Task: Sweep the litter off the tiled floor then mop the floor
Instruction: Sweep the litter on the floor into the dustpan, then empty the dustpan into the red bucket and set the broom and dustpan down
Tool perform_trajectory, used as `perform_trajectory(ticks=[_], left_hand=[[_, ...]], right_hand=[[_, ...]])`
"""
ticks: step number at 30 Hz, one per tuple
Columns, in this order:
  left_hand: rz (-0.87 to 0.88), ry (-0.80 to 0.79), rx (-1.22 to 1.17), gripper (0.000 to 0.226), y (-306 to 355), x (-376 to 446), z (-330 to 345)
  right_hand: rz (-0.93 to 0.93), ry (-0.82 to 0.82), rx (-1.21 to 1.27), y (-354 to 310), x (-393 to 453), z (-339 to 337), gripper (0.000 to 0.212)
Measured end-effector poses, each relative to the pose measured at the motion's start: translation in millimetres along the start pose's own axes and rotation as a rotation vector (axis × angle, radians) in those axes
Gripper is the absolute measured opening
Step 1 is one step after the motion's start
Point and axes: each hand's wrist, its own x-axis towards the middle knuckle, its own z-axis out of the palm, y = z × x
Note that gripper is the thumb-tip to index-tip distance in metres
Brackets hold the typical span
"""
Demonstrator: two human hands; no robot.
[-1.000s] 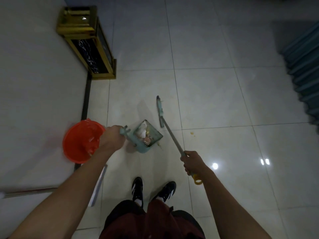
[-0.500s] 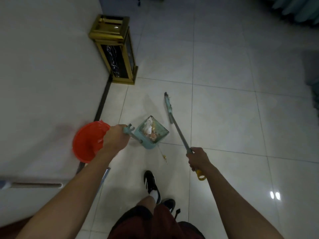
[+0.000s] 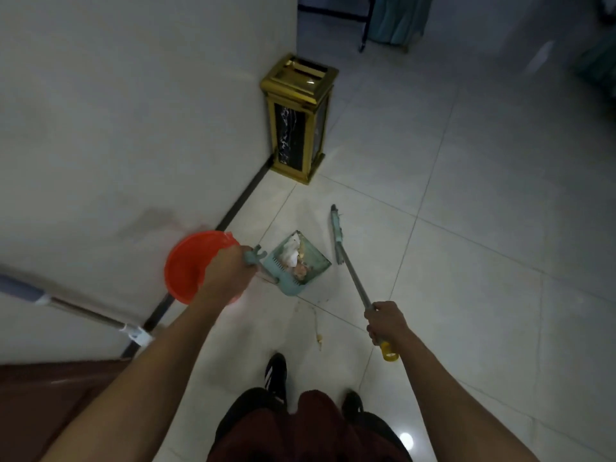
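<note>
My left hand (image 3: 227, 274) grips the handle of a pale green dustpan (image 3: 297, 264) that holds white paper and pinkish litter. My right hand (image 3: 386, 321) grips the metal pole of a broom (image 3: 346, 261); its green head points away from me, just right of the dustpan. A small scrap of yellowish litter (image 3: 319, 338) lies on the white tiled floor (image 3: 466, 295) between my hands, near my shoes.
A red bucket (image 3: 190, 265) stands by the wall behind my left hand. A mop handle (image 3: 83, 313) leans against the wall at left. A gold and black bin (image 3: 298, 118) stands at the wall's corner ahead. Open floor lies to the right.
My view has swung left and forward, so the gold bin is now nearer the middle. The dustpan and broom stay in my hands. A scrap of litter now lies on the floor near my feet.
</note>
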Motion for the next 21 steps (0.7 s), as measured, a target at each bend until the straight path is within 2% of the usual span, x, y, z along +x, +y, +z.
perform_trajectory(ticks=[5, 10, 14, 18, 21], left_hand=[[-0.162, 0.072, -0.118, 0.020, 7, -42, 9], [-0.295, 0.229, -0.206, 0.010, 27, -97, 20], [-0.349, 0.356, -0.228, 0.019, 44, -135, 18], [-0.363, 0.437, -0.232, 0.001, 48, -165, 5], [-0.368, 0.488, -0.233, 0.006, 43, -185, -6]], right_hand=[[-0.106, -0.072, -0.094, 2, 11, -30, 0.012], [-0.213, -0.098, -0.171, 12, 15, -59, 0.024], [-0.265, -0.147, -0.231, 13, 14, -70, 0.026], [-0.327, -0.175, -0.242, 6, 9, -69, 0.024], [-0.351, -0.188, -0.240, -1, 2, -64, 0.021]])
